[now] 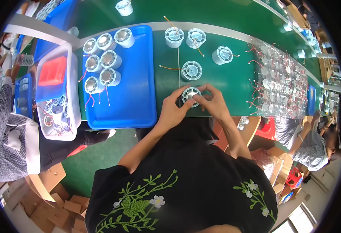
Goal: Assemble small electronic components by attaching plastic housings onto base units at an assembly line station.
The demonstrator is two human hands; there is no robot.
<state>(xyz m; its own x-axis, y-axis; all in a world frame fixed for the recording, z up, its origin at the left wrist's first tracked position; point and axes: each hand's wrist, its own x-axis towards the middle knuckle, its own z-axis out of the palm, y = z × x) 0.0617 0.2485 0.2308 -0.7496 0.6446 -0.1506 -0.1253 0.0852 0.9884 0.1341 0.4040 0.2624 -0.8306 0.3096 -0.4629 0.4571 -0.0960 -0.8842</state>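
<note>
Grasping a pale round housing [189, 94] with both hands at the bench's near edge

Looking down in the head view, we have the housing at the near edge of the green bench [232, 89], its spoked rim and silver centre turned up. Our left hand [174, 108] grasps its left side, thumb near, fingers curled round the far side. Our right hand [214, 101] grasps it from the right, the thumb reaching in over the silver centre; we cannot tell how hard either presses.

Just beyond our hands, four more housings [192, 70] stand apart from one another on the bench, each with a thin wire sticking out. To our left lies a blue tray [135, 89]; seven silver-centred housings [111, 59] are grouped toward its far left part, several trailing reddish wires. Farther left, a whitish bin [74, 97] holds wired parts at its near end, with a red piece [52, 72] over a blue one at its far end.

On the right, a wide spread of clear parts [283, 79] with red wires covers the bench. Past the far metal rail [217, 31], we see a lone white cup [124, 8]. Co-workers sit at far left and far right.
</note>
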